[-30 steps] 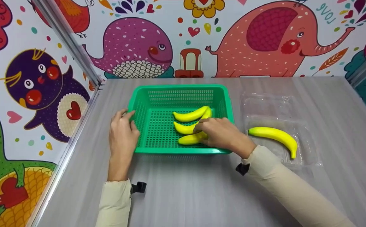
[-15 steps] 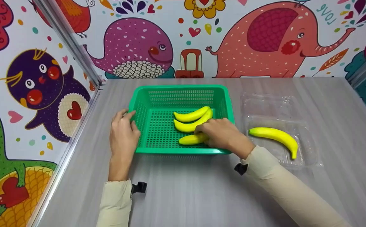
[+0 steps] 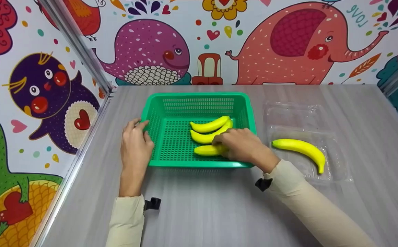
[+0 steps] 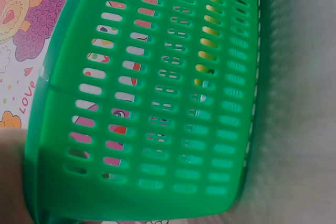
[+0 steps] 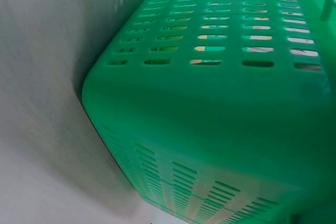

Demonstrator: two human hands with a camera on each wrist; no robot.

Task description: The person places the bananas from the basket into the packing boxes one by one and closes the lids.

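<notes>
A green plastic basket [image 3: 199, 164] with slotted walls stands on the table. Two yellow bananas, a rear banana [image 3: 209, 125] and a middle banana [image 3: 204, 137], lie close together inside it on the right. My right hand [image 3: 240, 145] reaches over the front right corner and grips the right part of a front banana [image 3: 206, 150]; the fingertips are hidden. At the left side, my left hand [image 3: 135, 145] holds the rim, fingers over its edge. The left wrist view shows the basket's wall [image 4: 157, 98] with a bit of that hand; the right wrist view shows the outside corner [image 5: 199, 114].
To the right lies an opened clear plastic clamshell box [image 3: 288, 164], with one yellow banana [image 3: 302, 149] with a green tip in its near half. A cartoon-printed wall [image 3: 199, 44] closes off the back, and another printed panel [image 3: 51, 137] runs along the left.
My right hand has come off the middle banana, which now lies fully against the rear one. The gripped front banana has shifted slightly toward the back. The left hand stays at the rim.
</notes>
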